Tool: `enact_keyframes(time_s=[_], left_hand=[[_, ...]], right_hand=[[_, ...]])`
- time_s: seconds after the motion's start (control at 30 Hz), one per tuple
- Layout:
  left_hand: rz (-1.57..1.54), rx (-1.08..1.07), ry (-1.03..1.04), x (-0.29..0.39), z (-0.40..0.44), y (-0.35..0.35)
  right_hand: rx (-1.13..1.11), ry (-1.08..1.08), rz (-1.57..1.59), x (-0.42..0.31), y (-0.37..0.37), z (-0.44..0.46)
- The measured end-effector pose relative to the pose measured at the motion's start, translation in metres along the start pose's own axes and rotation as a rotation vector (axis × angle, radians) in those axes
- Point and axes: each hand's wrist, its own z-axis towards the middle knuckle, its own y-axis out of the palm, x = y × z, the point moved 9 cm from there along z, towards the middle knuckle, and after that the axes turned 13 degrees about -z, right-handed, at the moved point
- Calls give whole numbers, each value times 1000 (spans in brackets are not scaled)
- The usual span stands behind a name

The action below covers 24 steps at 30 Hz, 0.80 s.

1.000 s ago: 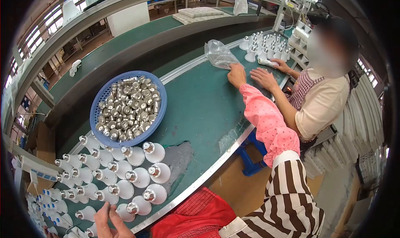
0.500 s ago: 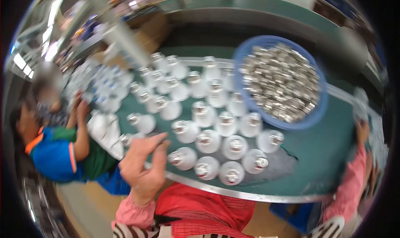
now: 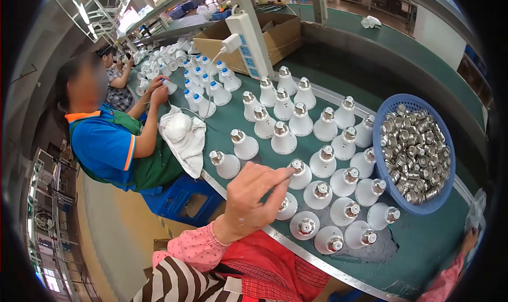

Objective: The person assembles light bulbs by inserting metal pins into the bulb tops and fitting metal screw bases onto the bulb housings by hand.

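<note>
Rows of white light bulbs [image 3: 286, 139] with silvery screw caps stand upright on the green bench. My left hand [image 3: 253, 200] is over the bench's near edge. Its thumb and index finger are pinched close together beside the cap of one bulb [image 3: 300, 176]. Whatever small thing may be between the fingertips is too small to make out, and I cannot tell whether they touch the bulb. At the far right edge of the view, my right hand [image 3: 469, 240] is beside a clear plastic bag [image 3: 478, 209]. Its fingers are mostly hidden.
A blue plastic basket [image 3: 447, 188] full of metal screw caps [image 3: 415, 154] stands right of the bulbs. To the left, a co-worker [image 3: 114, 143] handles a bulb near blue-topped bulbs [image 3: 212, 93]. A white cloth [image 3: 182, 135], power strip [image 3: 242, 43] and cardboard box [image 3: 283, 40] are also there.
The view has swung left, so bulbs and basket appear farther right. Relative to the bulbs, my left hand has moved in closer to a cap. My right hand is still beside the plastic bag.
</note>
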Motion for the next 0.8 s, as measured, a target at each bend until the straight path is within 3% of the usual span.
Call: enact_keyframes(time_s=[0.07,0.23,0.37,0.43,0.5,0.57,0.8], left_hand=[[-5,8,-8,-2,-1,0],[-3,24,17,0,0,-5],[153,-54,-66,-4,-3,-7],[54,6,-198,-37,-17,-15],[-8,-68,-311,-88,-30,-24],[143,-97,-209,-12,-1,-10],[134,-34,-133,-6,-1,-13]], right_hand=[[15,23,-10,8,1,-1],[4,209,351,58,46,9],[66,437,490,53,-5,-38],[173,628,693,8,-31,-76],[276,798,987,-36,-42,-96],[341,907,1217,-69,-46,-117],[388,1033,1534,-111,-64,-142]])
